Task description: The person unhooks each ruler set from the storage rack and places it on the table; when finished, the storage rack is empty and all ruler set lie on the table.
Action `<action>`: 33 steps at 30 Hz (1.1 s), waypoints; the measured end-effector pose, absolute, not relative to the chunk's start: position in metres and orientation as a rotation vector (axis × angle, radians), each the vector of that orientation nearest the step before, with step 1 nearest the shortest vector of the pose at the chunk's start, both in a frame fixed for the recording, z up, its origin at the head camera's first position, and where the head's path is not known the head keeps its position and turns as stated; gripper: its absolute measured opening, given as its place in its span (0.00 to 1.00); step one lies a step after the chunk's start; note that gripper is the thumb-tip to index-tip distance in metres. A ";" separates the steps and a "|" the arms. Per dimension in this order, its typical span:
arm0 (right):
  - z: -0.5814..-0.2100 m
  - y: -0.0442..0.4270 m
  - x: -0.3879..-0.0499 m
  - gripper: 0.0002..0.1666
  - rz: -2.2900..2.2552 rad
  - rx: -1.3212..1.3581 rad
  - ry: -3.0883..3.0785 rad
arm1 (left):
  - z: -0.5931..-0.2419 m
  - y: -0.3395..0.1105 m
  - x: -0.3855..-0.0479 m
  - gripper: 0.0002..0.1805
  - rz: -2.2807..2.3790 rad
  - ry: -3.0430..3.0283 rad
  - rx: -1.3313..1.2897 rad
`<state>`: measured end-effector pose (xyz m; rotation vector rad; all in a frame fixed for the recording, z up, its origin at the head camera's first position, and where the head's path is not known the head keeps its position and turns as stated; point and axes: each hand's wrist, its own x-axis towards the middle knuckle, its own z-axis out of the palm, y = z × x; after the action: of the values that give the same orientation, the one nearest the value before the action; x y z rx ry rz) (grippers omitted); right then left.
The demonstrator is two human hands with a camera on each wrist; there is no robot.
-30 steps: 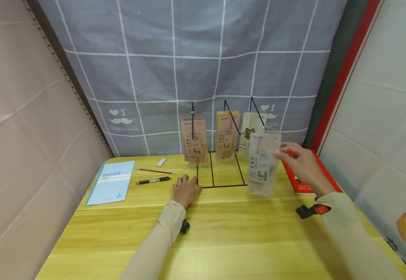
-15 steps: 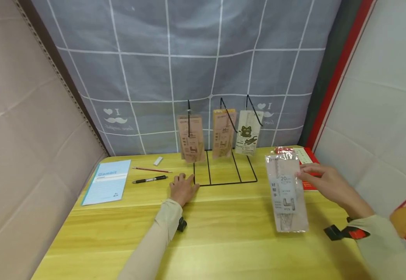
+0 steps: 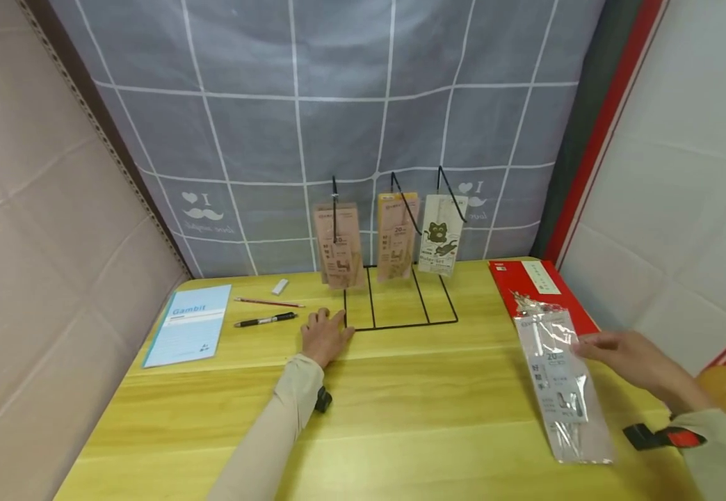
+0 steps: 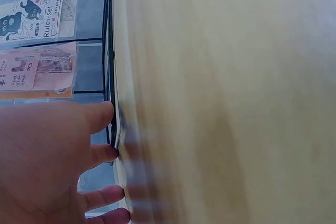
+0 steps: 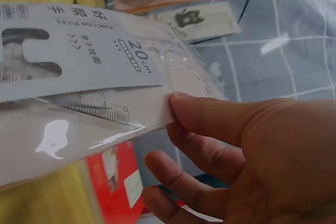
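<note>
A packaged ruler set (image 3: pixel 557 390) in a clear sleeve with a grey-white label hangs tilted over the table's right side. My right hand (image 3: pixel 641 365) pinches its edge between thumb and index finger; in the right wrist view, the other fingers of the right hand (image 5: pixel 262 156) stay off the packet. My left hand (image 3: pixel 325 337) rests on the table at the front left corner of a black wire display rack (image 3: pixel 400 327). In the left wrist view, the left hand's (image 4: pixel 52 156) thumb and index finger touch the wire. More ruler sets (image 3: pixel 339 247) hang on the rack's hooks.
A red booklet (image 3: pixel 569 299) lies at the back right, partly behind the held packet. On the left are a blue notebook (image 3: pixel 190 327), a black pen (image 3: pixel 265 320), a pencil (image 3: pixel 269 302) and a white eraser (image 3: pixel 280 286). A grey checked cloth (image 3: pixel 350 132) hangs behind.
My right hand has drawn the ruler set off the right hook area, moving right and toward me. The cat-print ruler set on that hook is now uncovered. My left hand stays at the rack's corner.
</note>
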<state>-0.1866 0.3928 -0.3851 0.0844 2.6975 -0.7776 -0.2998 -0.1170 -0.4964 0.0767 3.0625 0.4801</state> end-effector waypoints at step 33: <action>-0.489 0.413 -0.181 0.26 -0.673 0.139 2.981 | -0.495 -0.116 -0.299 0.32 0.494 3.038 0.075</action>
<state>-0.1811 0.4130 -0.4891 0.1388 2.9812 -0.6732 -0.2995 -0.1161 -0.4947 0.0751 3.0375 0.4941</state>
